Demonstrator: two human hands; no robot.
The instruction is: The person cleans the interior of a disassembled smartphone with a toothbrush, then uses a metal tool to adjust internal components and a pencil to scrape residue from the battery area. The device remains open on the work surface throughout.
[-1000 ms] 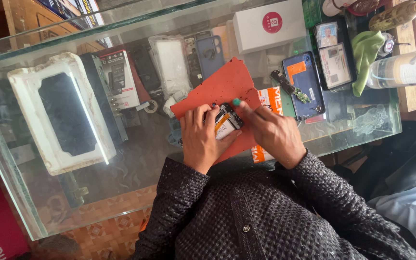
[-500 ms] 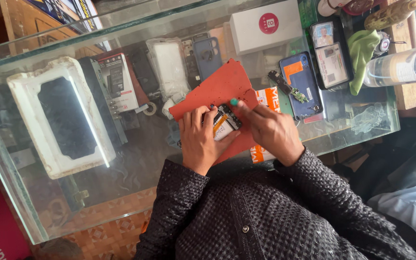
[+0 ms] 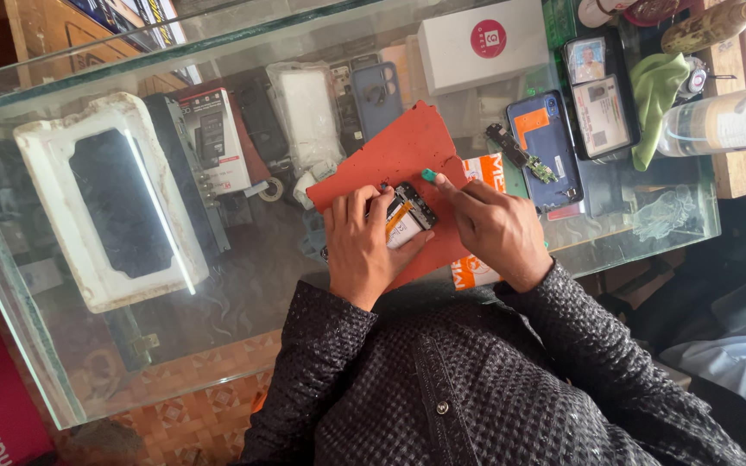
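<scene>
Red rubber mat [image 3: 390, 155] is laid beneath for protection; opened phone [image 3: 407, 220] is clamped steady by left hand [image 3: 360, 250]; green-tipped tool [image 3: 430, 176] is pinched by right hand [image 3: 494, 229].

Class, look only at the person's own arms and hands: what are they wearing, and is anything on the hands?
Both arms are covered to the wrist by long dark sleeves of a knobbly, dotted weave, part of a buttoned shirt. The left hand and right hand are bare, without gloves. No rings or watch can be made out.

phone [image 3: 407, 223] on mat [image 3: 395, 160] | circuit board [image 3: 524, 157] right — perhaps touching case [image 3: 547, 148]
</scene>
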